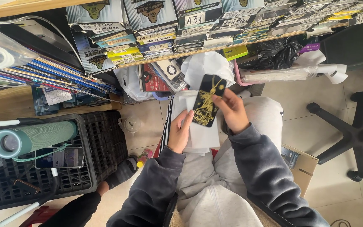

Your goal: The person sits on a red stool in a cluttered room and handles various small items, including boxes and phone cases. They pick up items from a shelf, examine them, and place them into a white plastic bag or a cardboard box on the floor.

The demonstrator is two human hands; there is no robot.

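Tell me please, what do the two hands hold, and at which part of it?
A black phone case with gold drawing. The right hand grips its right edge; the left hand touches its lower left edge, over white sheets.
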